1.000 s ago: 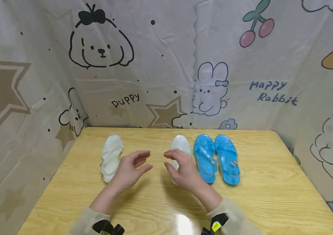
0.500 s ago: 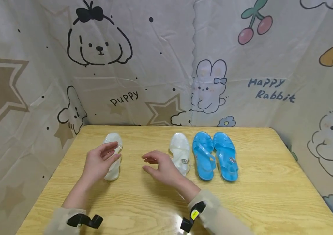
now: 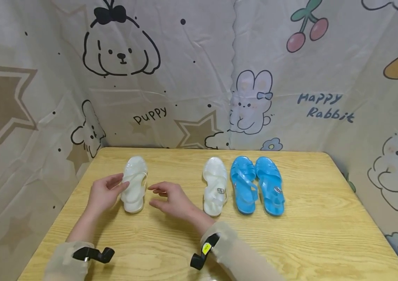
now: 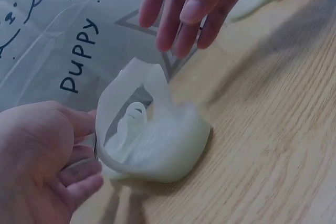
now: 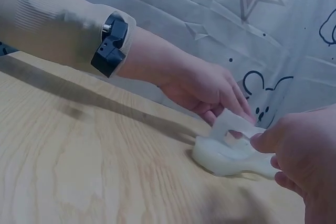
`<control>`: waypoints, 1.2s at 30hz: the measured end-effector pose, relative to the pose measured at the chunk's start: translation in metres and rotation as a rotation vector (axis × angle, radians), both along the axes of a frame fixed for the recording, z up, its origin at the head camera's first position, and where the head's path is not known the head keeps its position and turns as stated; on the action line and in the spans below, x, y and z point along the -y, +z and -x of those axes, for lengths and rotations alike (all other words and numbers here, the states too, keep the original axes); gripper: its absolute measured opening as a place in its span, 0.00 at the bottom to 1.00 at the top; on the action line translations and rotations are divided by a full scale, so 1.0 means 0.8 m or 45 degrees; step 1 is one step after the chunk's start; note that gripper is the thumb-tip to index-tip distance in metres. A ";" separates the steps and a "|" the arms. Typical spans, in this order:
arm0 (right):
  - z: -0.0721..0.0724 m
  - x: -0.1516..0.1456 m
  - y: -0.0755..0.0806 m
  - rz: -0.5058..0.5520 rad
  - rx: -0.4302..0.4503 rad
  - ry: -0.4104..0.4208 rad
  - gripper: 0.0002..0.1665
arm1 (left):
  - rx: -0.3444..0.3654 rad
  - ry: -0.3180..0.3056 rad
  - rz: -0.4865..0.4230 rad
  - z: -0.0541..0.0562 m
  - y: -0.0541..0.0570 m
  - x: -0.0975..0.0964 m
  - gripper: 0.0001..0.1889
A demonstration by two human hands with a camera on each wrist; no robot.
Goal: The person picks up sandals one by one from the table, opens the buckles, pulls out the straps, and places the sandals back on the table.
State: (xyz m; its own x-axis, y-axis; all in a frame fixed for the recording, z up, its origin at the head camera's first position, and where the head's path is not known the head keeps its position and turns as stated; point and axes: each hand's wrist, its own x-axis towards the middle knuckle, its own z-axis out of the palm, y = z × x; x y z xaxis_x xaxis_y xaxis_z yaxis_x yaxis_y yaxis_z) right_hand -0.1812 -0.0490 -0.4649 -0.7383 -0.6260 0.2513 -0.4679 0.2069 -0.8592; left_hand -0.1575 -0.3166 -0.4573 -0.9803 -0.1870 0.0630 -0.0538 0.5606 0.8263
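Observation:
On the left part of the table a white jelly sandal (image 3: 134,195) lies with its toe pointing away. My left hand (image 3: 101,196) is at its left side, fingers loosely bent, with the fingertips right at the strap in the left wrist view. Across the sandal, my right hand (image 3: 175,201) hovers by its right side with relaxed fingers and holds nothing. From the right wrist, the sandal (image 5: 223,158) appears between the two hands, its strap partly hidden by my right thumb (image 5: 265,141). A second white sandal (image 3: 214,177) with a buckle lies to the right.
Two blue jelly sandals, one (image 3: 243,187) beside the other (image 3: 270,191), lie right of the second white one. The wooden table (image 3: 325,226) ends at a printed cloth backdrop (image 3: 191,70), which also rises on both sides.
Both hands have moved left. My left hand went from the right side of the left white sandal to its left side; my right hand left the second white sandal uncovered.

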 end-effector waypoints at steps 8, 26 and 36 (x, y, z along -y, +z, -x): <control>0.001 0.022 -0.010 0.059 -0.002 -0.014 0.22 | 0.133 0.054 -0.115 -0.004 -0.010 0.000 0.37; 0.003 0.056 -0.015 -0.005 0.000 -0.206 0.14 | 0.150 0.149 -0.199 -0.012 -0.019 -0.007 0.34; 0.005 0.047 -0.021 0.022 -0.009 -0.219 0.14 | 0.044 0.122 -0.227 -0.014 -0.026 -0.017 0.32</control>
State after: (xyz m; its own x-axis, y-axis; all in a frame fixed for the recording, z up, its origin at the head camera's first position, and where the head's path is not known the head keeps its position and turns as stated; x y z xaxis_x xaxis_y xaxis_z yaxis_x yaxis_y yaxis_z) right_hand -0.1849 -0.0864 -0.4817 -0.8320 -0.4865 0.2665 -0.4332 0.2699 -0.8599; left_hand -0.1464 -0.3030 -0.4778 -0.9586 -0.2846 -0.0128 -0.1300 0.3967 0.9087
